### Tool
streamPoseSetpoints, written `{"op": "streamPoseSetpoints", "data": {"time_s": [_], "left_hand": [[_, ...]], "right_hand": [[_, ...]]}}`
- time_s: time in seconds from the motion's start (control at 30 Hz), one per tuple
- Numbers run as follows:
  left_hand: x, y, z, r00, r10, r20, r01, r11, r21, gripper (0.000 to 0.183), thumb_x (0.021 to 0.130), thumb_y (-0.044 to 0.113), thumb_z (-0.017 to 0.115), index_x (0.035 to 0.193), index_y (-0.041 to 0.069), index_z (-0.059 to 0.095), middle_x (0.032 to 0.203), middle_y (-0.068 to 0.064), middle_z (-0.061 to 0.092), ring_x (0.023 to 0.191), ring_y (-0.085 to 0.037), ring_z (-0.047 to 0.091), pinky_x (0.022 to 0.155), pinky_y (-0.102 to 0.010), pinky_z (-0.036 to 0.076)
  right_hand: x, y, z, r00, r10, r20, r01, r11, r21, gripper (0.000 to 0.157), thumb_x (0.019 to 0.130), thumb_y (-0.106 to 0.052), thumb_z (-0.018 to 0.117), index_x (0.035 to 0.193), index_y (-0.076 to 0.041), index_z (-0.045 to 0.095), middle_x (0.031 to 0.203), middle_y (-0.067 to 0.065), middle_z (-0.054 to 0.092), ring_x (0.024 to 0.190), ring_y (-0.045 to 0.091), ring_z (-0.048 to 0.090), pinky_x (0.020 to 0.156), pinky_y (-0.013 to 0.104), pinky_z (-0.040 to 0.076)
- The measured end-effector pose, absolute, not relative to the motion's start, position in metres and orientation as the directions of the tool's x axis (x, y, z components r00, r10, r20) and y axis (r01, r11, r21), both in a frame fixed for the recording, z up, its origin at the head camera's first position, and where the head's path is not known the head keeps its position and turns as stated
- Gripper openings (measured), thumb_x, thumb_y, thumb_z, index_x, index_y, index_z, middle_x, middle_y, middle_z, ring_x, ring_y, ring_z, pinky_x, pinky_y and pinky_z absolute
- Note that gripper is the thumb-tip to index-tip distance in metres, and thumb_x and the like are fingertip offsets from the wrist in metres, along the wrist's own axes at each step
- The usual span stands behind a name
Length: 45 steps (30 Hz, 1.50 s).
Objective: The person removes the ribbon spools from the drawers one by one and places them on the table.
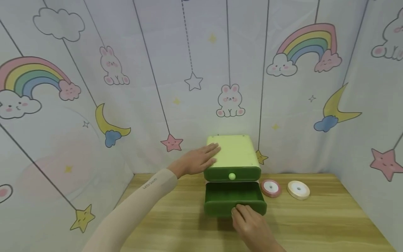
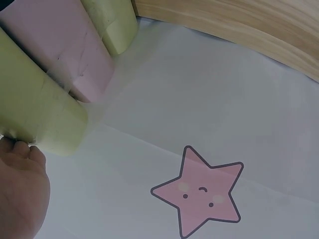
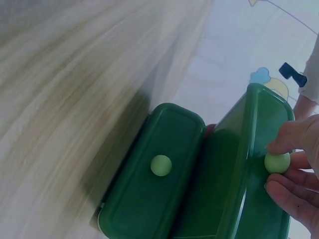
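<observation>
A small drawer cabinet [image 1: 234, 150] with a pale green top and dark green drawer fronts stands against the back cloth. My left hand [image 1: 198, 160] rests on the left part of its top, fingers stretched out. The middle drawer [image 1: 217, 209] is pulled out, and its dark green inside shows. With thumb and fingers, my right hand [image 3: 299, 164] pinches that drawer's round light green knob [image 3: 277, 162]. The top drawer [image 1: 217, 174] is closed, as is the bottom drawer [image 3: 149, 199], which the head view hides. In the left wrist view, the cabinet's side [image 2: 55, 40] shows green and pink layers.
Two ribbon spools lie on the wooden table [image 1: 176, 217] right of the cabinet: a pink one [image 1: 271, 188] close beside it and a cream one [image 1: 298, 190] farther right. Cloth printed with rainbows, stars and rabbits hangs behind and on both sides.
</observation>
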State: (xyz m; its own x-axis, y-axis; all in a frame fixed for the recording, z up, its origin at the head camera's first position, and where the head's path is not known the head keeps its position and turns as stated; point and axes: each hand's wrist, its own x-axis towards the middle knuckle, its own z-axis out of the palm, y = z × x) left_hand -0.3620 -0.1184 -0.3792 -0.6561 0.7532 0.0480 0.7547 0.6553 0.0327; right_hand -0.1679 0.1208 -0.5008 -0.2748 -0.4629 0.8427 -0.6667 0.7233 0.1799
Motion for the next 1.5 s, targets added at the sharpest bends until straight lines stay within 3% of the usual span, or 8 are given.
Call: {"op": "streamPoseSetpoints", "data": {"time_s": [0.73, 1.27, 1.5], "left_hand": [[-0.361, -0.118, -0.381, -0.659, 0.752, 0.037, 0.752, 0.658, 0.034, 0.066, 0.113, 0.058, 0.020, 0.171, 0.029, 0.012, 0.179, 0.005, 0.011, 0.166, -0.017, 0.014, 0.132, -0.043, 0.028], [-0.362, -0.118, -0.381, -0.669, 0.742, 0.042, 0.743, 0.668, 0.027, 0.066, 0.113, 0.059, 0.019, 0.171, 0.030, 0.010, 0.179, 0.005, 0.009, 0.167, -0.016, 0.013, 0.132, -0.044, 0.028], [-0.362, -0.117, -0.380, -0.669, 0.742, 0.047, 0.743, 0.668, 0.030, 0.066, 0.112, 0.059, 0.019, 0.171, 0.030, 0.011, 0.179, 0.006, 0.010, 0.166, -0.016, 0.013, 0.132, -0.043, 0.028]], "right_hand": [[-0.195, 0.122, -0.506, -0.277, -0.465, 0.841, -0.671, 0.720, 0.177, 0.046, 0.110, -0.018, 0.037, 0.090, -0.001, 0.075, 0.089, 0.008, 0.072, 0.071, 0.015, 0.065, 0.060, 0.022, 0.057], [-0.216, 0.124, -0.509, -0.373, -0.464, 0.804, -0.632, 0.761, 0.146, 0.053, 0.112, -0.023, 0.029, 0.091, -0.003, 0.073, 0.089, 0.008, 0.070, 0.074, 0.017, 0.067, 0.060, 0.026, 0.059], [-0.226, 0.125, -0.510, -0.368, -0.459, 0.809, -0.631, 0.762, 0.145, 0.052, 0.112, -0.022, 0.029, 0.090, -0.003, 0.073, 0.088, 0.008, 0.069, 0.073, 0.017, 0.067, 0.059, 0.025, 0.059]]}}
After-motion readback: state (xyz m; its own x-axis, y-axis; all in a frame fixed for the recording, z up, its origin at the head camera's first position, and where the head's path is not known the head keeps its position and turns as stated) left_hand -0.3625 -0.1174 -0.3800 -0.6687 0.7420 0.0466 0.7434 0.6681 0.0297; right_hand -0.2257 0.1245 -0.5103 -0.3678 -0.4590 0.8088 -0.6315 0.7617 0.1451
